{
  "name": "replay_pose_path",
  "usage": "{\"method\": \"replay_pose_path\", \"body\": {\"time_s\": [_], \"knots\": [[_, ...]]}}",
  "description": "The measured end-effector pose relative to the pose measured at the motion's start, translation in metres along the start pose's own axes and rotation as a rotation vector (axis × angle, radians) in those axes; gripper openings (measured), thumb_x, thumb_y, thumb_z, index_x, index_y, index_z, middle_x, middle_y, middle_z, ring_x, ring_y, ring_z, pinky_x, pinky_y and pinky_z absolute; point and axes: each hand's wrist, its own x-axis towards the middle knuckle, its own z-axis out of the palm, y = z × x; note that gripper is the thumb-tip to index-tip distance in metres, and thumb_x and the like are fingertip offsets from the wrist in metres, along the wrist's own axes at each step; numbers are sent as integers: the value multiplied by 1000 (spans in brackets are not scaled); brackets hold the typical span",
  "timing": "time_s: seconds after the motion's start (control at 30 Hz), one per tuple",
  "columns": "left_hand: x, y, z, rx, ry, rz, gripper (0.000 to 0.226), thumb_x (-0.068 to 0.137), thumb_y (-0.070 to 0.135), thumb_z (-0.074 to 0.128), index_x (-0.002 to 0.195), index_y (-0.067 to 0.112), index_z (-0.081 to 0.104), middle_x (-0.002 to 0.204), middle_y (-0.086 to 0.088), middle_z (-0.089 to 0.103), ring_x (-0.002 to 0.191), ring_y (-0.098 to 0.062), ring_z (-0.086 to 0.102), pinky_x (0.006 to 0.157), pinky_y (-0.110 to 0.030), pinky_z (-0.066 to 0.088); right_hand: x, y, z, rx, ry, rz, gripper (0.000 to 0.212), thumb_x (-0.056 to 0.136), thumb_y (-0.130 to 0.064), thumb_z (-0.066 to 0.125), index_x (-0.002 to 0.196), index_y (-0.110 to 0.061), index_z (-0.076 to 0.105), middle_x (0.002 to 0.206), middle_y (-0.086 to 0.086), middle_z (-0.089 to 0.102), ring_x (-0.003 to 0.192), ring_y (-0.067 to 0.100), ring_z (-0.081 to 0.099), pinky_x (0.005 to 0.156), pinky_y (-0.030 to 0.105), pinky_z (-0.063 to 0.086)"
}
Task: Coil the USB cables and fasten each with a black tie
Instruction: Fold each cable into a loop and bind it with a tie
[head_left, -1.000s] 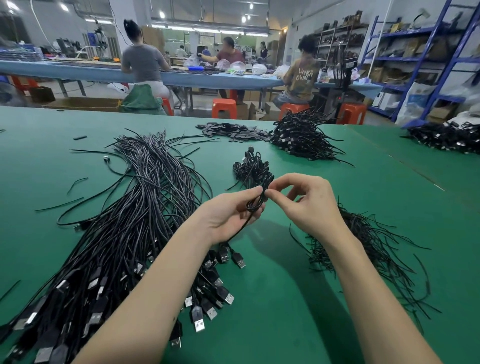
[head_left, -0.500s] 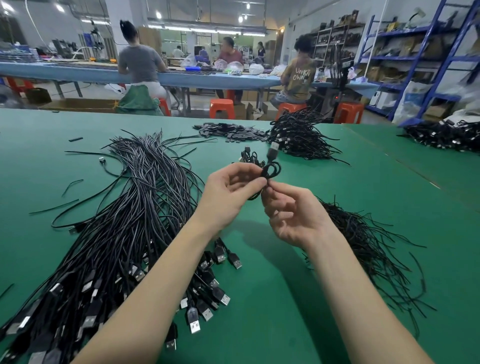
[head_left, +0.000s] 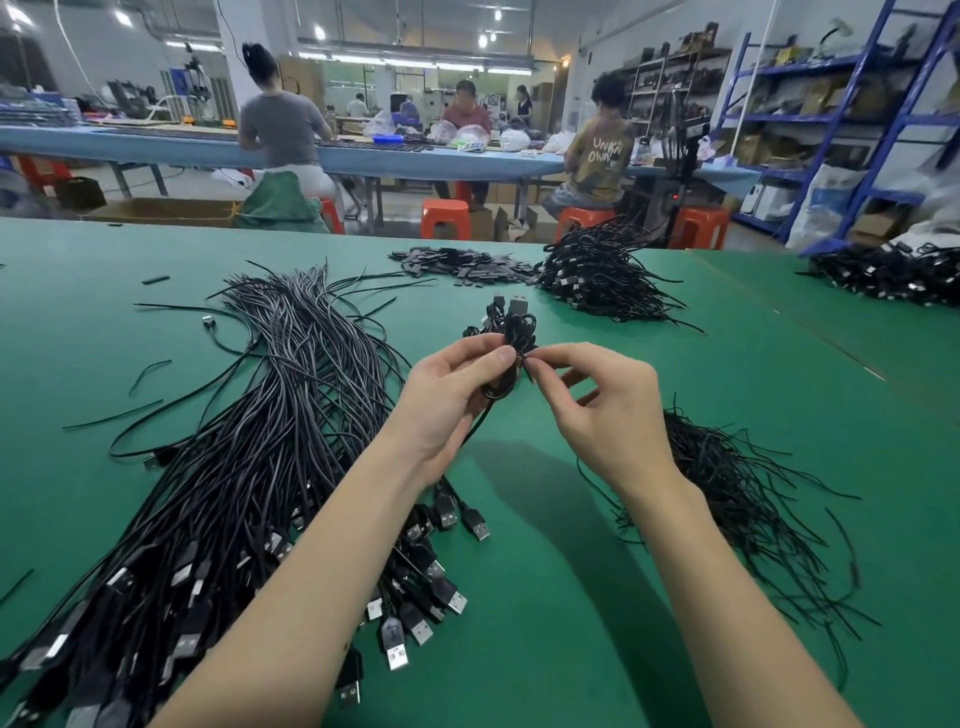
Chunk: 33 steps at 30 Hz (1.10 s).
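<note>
Bare green table is seen between the forearms, flanked by the loose USB cables on the left and the black ties on the right. Above it the coiled cable is held off the surface: gripped by the left hand, thumb over the coil, while the right hand pinches a tie end at the coil. Finished bundles lie near the far edge.

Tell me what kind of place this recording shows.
Most likely a cable assembly or packing workshop: a large bundle of loose black USB cables lies on a green-covered worktable, other workers sit on orange plastic stools, and blue metal storage shelving stands at right.
</note>
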Motion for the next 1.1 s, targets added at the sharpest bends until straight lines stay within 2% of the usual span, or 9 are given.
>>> {"method": "replay_pose_path", "body": {"time_s": [0.07, 0.17, 0.23, 0.47, 0.57, 0.77, 0.9, 0.97, 1.1], "knots": [[-1, 1, -1, 50, 4, 26, 25, 74, 14, 76, 98, 11, 70, 89, -6, 74, 83, -16, 67, 83, -22, 53, 3, -3, 2, 186, -85, 216, 10, 93, -17, 72, 86, -16, 79, 77, -10, 74, 61, 10, 64, 53, 25, 50], [-3, 3, -2, 94, -31, 52, 28, 68, 19, 78, 94, 14, 73, 89, -7, 75, 84, -17, 68, 83, -22, 54, 13, -11, -5, 1046, -329, 1015, 11, 88, -15, 71, 79, -10, 76, 70, -3, 66, 48, 3, 55, 40, 14, 41], [-3, 4, -1, 104, -59, 54, 25, 67, 20, 79, 92, 16, 75, 89, -6, 75, 84, -16, 69, 83, -21, 55, 14, -14, -9, 1411, -387, 1295, 10, 80, -16, 70, 79, -8, 74, 68, -4, 62, 44, 2, 52, 34, 10, 38], [0, 4, -7, 80, 24, 11, 13, 86, 6, 70, 99, 11, 70, 84, 0, 75, 75, -9, 67, 77, -19, 53, 8, -6, -13, 179, -275, 263, 22, 89, -17, 76, 107, -28, 73, 94, -14, 73, 58, 9, 64, 60, 13, 46], [-1, 1, -7, 84, 12, 3, 14, 85, 7, 71, 99, 11, 70, 88, -3, 76, 78, -11, 68, 83, -22, 54, 6, -6, -11, 21, -206, 55, 17, 85, -29, 81, 100, -32, 75, 94, -20, 71, 63, 10, 66, 61, 21, 48], [-4, -1, -5, 99, -4, 13, 32, 67, 20, 79, 98, 13, 73, 92, -8, 76, 89, -18, 68, 96, -30, 50, 4, -7, -4, 247, -129, 272, 20, 90, -26, 76, 71, -30, 74, 65, -12, 69, 49, 10, 59, 50, 24, 47], [-4, -3, -3, 122, -27, 56, 28, 67, 22, 80, 94, 17, 75, 95, -10, 75, 94, -22, 67, 97, -31, 51, 9, -12, 0, 1265, -339, 1198, 17, 84, -20, 72, 68, -13, 75, 61, -4, 55, 41, 1, 45, 33, 11, 32], [-3, -2, -4, 143, -30, 65, 24, 68, 22, 80, 92, 18, 76, 93, -7, 75, 91, -19, 67, 92, -28, 52, 7, -13, 3, 1514, -358, 1371, 13, 80, -21, 71, 72, -11, 73, 61, -7, 53, 39, 1, 42, 27, 12, 28], [0, -4, -9, 92, 32, 50, 15, 83, 7, 73, 98, 11, 71, 85, -2, 76, 79, -12, 69, 80, -21, 54, 3, -12, 7, 741, -213, 860, 12, 91, -32, 73, 92, -21, 75, 85, -1, 72, 48, 9, 56, 41, 15, 39]]}}
